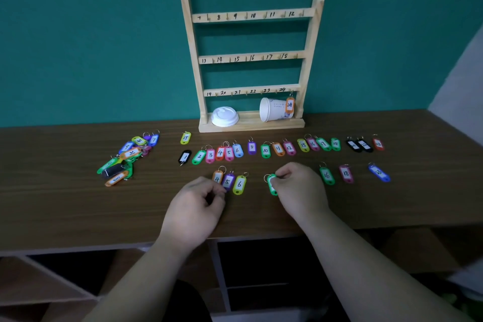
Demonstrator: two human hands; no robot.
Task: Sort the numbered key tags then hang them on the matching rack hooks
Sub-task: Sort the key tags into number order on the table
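Note:
A wooden rack (251,56) with hooks numbered 1 to 24 stands against the green wall; an orange tag 24 (289,105) hangs on its last hook. Several coloured numbered tags lie in a row (265,150) on the table, with a shorter second row nearer me: tags 4, 5, 6 (228,181) and tags 16, 18 (335,174). My right hand (300,188) pinches a green tag (272,184) on the tabletop. My left hand (196,206) rests with curled fingers just below the purple tag 5; whether it holds anything is hidden.
An unsorted pile of tags (125,157) lies at the left of the brown table (78,204). A tipped white paper cup (273,110) and its lid (224,116) sit on the rack's base. A blue tag (379,172) lies at the right.

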